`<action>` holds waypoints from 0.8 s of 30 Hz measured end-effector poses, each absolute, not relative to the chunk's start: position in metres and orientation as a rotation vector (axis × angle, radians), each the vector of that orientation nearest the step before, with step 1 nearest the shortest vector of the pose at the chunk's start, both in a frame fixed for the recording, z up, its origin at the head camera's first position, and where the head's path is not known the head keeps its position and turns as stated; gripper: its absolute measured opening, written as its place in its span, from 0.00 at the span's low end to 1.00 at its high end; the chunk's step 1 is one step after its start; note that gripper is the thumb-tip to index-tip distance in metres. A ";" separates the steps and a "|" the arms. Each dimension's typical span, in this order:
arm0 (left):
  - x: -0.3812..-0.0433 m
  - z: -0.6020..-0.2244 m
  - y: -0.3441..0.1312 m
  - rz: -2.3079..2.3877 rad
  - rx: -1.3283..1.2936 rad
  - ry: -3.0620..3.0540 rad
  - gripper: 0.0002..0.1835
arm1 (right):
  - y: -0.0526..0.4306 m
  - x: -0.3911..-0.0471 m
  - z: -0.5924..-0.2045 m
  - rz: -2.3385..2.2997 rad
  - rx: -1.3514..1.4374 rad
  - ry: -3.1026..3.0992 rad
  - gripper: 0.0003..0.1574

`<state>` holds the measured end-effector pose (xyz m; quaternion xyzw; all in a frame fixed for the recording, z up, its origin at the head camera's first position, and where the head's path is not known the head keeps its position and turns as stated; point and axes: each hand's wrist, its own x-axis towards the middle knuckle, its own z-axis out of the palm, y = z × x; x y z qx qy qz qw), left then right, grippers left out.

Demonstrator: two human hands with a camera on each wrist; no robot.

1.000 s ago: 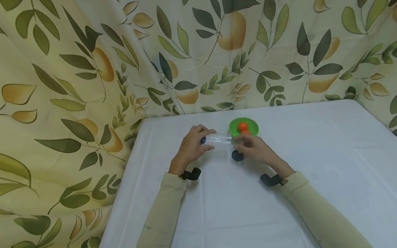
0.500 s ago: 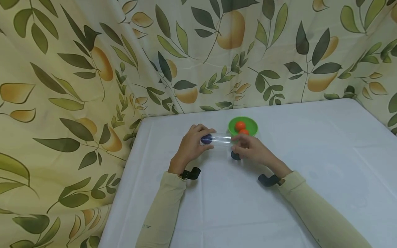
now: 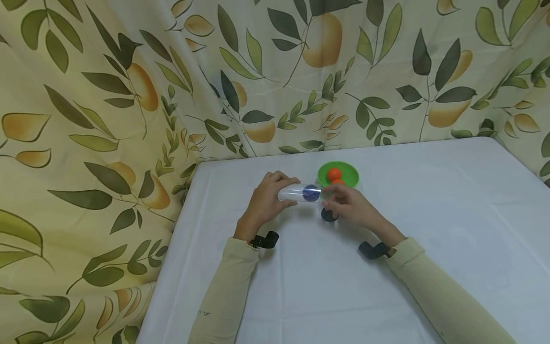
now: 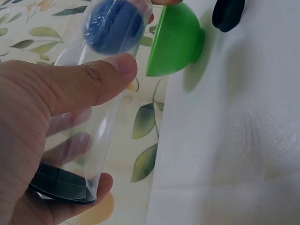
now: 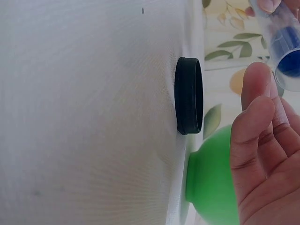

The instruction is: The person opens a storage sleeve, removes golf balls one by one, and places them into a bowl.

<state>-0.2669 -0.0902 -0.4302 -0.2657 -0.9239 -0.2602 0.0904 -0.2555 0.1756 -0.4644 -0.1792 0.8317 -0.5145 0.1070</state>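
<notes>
My left hand [image 3: 265, 200] grips a clear plastic tube [image 3: 290, 193], thumb on the near side and fingers behind. A dark blue ball [image 3: 311, 193] sits inside, by the tube's uncapped right end. In the left wrist view a dark cap [image 4: 61, 183] closes the other end, near my fingertips. Just beside the uncapped end is my right hand [image 3: 354, 208], fingers loosely bent and holding nothing. Below that hand, a loose black cap [image 5: 190, 96] stands on its edge on the table in the right wrist view's sideways picture or lies flat; I cannot tell which.
Behind my right hand stands a green bowl [image 3: 354, 177] with orange balls [image 3: 333, 174] in it. A white cloth covers the table [image 3: 326, 286]. A leaf-and-fruit patterned curtain [image 3: 301, 110] hangs along the back and left edges.
The blue ball has slid along inside the tube, from the end in my left hand to the uncapped end by my right. Both hands have stayed almost in place.
</notes>
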 end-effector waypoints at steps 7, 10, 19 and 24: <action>-0.266 -0.429 -0.091 -0.762 -0.781 -2.750 0.27 | 0.177 -0.256 -0.464 -1.543 -0.539 2.442 0.27; -0.266 -0.429 -0.091 -0.753 -0.781 -2.752 0.28 | 0.178 -0.256 -0.464 -1.558 -0.537 2.435 0.26; -0.267 -0.430 -0.093 -0.763 -0.766 -2.749 0.28 | 0.179 -0.257 -0.464 -1.542 -0.521 2.443 0.28; -0.268 -0.430 -0.093 -0.753 -0.757 -2.747 0.28 | 0.180 -0.257 -0.464 -1.525 -0.513 2.442 0.29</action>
